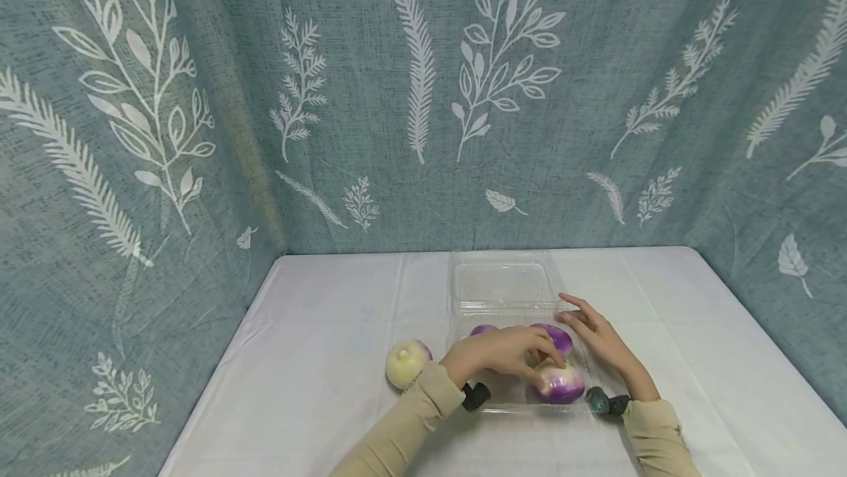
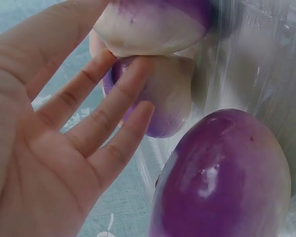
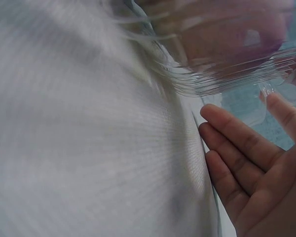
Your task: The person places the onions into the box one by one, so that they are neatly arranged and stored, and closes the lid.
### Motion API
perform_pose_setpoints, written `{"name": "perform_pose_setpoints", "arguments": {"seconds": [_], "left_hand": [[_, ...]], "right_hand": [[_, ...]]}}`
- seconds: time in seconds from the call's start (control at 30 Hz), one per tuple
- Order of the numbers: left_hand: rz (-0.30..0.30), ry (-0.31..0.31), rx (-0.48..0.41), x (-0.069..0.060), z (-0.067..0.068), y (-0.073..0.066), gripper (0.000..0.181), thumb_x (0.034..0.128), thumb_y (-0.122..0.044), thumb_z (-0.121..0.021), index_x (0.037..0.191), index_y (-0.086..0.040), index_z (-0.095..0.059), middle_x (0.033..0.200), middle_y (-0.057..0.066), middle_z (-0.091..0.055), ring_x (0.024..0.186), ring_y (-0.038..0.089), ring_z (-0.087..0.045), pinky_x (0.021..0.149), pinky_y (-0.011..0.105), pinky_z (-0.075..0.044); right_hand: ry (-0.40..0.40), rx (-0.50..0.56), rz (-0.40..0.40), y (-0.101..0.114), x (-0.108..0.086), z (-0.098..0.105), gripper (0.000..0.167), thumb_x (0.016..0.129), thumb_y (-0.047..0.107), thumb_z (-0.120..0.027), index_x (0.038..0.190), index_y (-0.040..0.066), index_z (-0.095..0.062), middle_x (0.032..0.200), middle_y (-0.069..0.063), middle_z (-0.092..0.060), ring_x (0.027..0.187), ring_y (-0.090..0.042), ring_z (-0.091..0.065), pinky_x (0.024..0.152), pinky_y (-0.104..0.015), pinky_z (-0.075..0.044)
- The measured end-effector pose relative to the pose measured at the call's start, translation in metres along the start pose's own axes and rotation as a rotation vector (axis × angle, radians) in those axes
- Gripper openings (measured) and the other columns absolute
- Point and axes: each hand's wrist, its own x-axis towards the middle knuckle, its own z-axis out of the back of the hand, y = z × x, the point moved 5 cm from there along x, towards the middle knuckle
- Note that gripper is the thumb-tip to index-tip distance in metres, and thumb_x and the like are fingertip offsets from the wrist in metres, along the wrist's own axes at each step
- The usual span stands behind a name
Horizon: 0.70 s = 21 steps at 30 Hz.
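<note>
In the head view, a clear plastic clamshell container lies open with its lid folded back. My left hand reaches over the base; its thumb and fingertips hold a purple-and-white turnip at the front right. Behind that sits another turnip, and a third rests at the left, mostly covered by the hand in the head view. My right hand is at the container's right side near the hinge, fingers extended; in the right wrist view one fingertip meets the plastic edge.
A pale turnip stands on the white-covered table, left of the container. Dark wrist devices sit beside both cuffs. A patterned blue-green curtain rises behind the table and at both sides.
</note>
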Motion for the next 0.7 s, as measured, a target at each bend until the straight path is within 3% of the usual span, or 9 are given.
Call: {"name": "perform_pose_setpoints", "arguments": {"seconds": [0.07, 0.3, 0.7], "left_hand": [[-0.006, -0.004, -0.001, -0.0001, 0.0002, -0.0001, 0.04, 0.0792, -0.026, -0.072, 0.117, -0.015, -0.063, 0.11, -0.004, -0.058, 0.098, 0.005, -0.055, 0.085, 0.01, -0.044], [-0.034, -0.015, -0.003, -0.0001, 0.0008, -0.0012, 0.039, 0.0795, -0.024, -0.073, 0.116, -0.014, -0.063, 0.108, -0.003, -0.057, 0.097, 0.008, -0.055, 0.085, 0.011, -0.044], [-0.059, -0.027, 0.021, 0.0, -0.001, -0.0008, 0.039, 0.08, -0.023, -0.072, 0.117, -0.014, -0.063, 0.103, -0.004, -0.058, 0.093, 0.009, -0.056, 0.082, 0.011, -0.044]], "right_hand": [[0.002, 0.002, 0.0, 0.0005, 0.0, 0.0001, 0.045, 0.1, 0.025, -0.041, 0.143, 0.015, -0.033, 0.116, -0.015, -0.063, 0.107, -0.006, -0.057, 0.098, -0.046, -0.04], [0.002, 0.014, 0.015, 0.0033, 0.0002, 0.0006, 0.045, 0.1, 0.025, -0.042, 0.142, 0.013, -0.034, 0.115, -0.016, -0.063, 0.105, 0.0, -0.056, 0.091, -0.014, -0.038], [0.001, 0.019, 0.024, 0.0043, -0.0001, 0.0004, 0.046, 0.1, 0.024, -0.043, 0.142, 0.01, -0.033, 0.115, -0.017, -0.063, 0.103, 0.004, -0.055, 0.09, -0.011, -0.037]]}}
